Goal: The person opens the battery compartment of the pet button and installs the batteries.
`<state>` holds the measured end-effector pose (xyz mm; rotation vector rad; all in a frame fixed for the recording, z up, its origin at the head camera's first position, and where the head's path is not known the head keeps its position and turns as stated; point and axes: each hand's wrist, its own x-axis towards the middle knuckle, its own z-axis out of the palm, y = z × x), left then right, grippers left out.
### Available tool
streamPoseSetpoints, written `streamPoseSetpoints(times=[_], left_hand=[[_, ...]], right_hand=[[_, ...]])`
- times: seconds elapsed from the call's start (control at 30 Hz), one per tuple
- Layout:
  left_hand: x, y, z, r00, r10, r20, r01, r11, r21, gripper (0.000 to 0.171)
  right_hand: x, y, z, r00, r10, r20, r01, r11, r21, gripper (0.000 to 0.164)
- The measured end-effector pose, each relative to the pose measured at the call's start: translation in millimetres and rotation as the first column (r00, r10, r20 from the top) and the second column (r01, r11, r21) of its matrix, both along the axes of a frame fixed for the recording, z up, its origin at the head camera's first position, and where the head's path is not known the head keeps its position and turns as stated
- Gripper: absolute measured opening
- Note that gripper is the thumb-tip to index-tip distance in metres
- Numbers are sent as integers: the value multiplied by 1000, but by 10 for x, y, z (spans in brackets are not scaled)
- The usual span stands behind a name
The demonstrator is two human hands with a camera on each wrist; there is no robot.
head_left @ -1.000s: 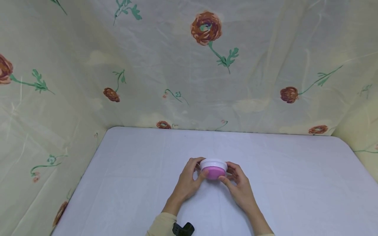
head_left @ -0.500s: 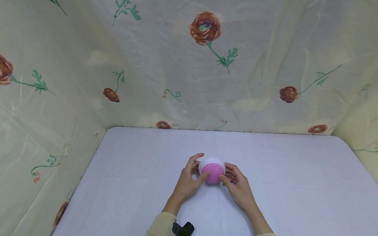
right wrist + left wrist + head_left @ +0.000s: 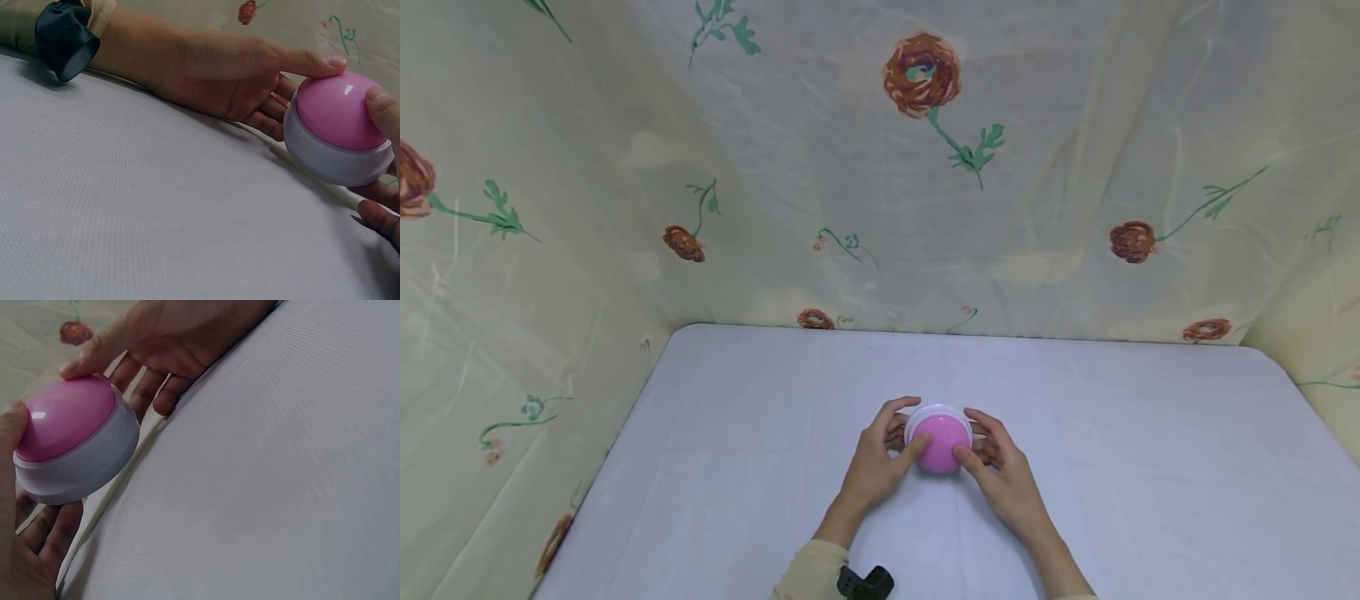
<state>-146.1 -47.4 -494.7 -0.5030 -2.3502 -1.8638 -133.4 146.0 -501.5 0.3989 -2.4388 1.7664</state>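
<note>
Both hands hold a round dome-shaped object (image 3: 940, 446) with a glossy pink top and a white base (image 3: 81, 472). In the head view the pink dome is tilted toward me. My left hand (image 3: 875, 468) grips its left side, the thumb on the pink dome and the fingers round the white base. My right hand (image 3: 1009, 479) grips the right side in the same way, its thumb at the dome's lower right. Both wrist views show the fingers under and beside the white base. The underside is hidden.
A white cloth-covered table (image 3: 737, 417) lies beneath the hands. Flower-printed curtains (image 3: 775, 167) enclose it at the back and both sides. A black camera (image 3: 867, 582) is strapped on the left wrist, over a beige sleeve (image 3: 811, 571).
The object has tilted toward me, so more of the pink dome shows and less of the white base. My left index finger has lifted and shifted slightly; both hands keep their places.
</note>
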Motion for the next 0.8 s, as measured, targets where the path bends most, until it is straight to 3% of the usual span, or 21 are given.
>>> streamPoseSetpoints(times=[0.07,0.17,0.3,0.47,0.6,0.7,0.8], left_hand=[[-8,-1,-7,1000,14,7,-14,1000,0,50],[-64,-1,-115,999,47,24,-47,999,13,48],[-135,-10,-251,996,73,54,-75,997,34,47],[-142,-19,-267,995,56,79,-61,997,55,43],[-129,-22,-265,992,48,113,-53,998,40,44],[-122,-24,-261,990,49,135,-50,999,10,46],[-121,-25,-256,989,48,140,-45,999,-20,47]], right_hand=[[27,-18,76,999,10,-49,-9,1000,21,58],[60,-43,174,987,33,-158,-21,997,72,68],[71,-65,210,952,52,-301,-10,990,139,91],[19,-64,95,900,108,-422,-30,982,188,104],[-49,-33,-69,875,146,-461,-43,973,226,101],[-60,-23,-128,882,141,-450,-41,973,226,98],[-29,-42,-85,895,130,-426,-39,976,215,96]])
